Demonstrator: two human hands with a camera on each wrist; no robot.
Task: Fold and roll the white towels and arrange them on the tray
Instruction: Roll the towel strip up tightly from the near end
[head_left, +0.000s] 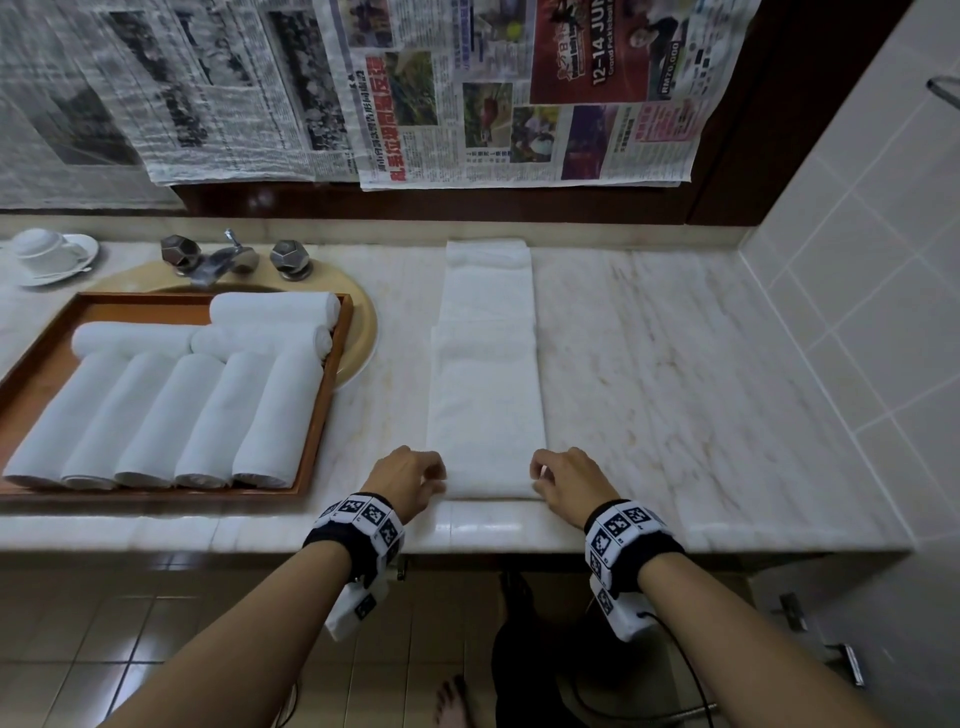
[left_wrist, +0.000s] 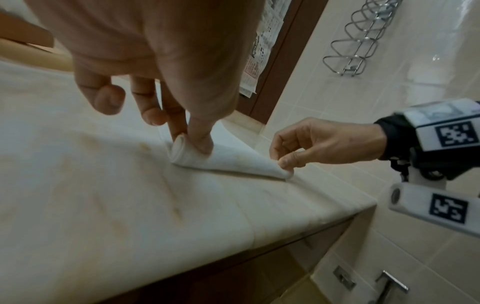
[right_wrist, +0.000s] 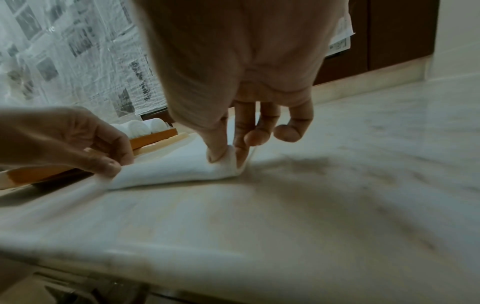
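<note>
Both forearms reach over the bench (head_left: 675, 364) edge, wrists low and palms down, and each hand pinches one near corner of the folded towel (head_left: 485, 395). In the left wrist view the left hand (head_left: 410, 475) has thumb and forefinger clamped on a corner already curled into a small tube; its other fingers (left_wrist: 109, 98) hang loosely curled. In the right wrist view the right hand (head_left: 566, 480) nips the opposite corner the same way. The towel lies as a long strip running away from the person on the bench, to the right of the tray. To roll it well, I would keep both pinches level so the tube starts square, tuck tightly, then push forward evenly. Farther left, the tray (head_left: 324, 395) over the basin holds eight rolled towels (head_left: 171, 415).
</note>
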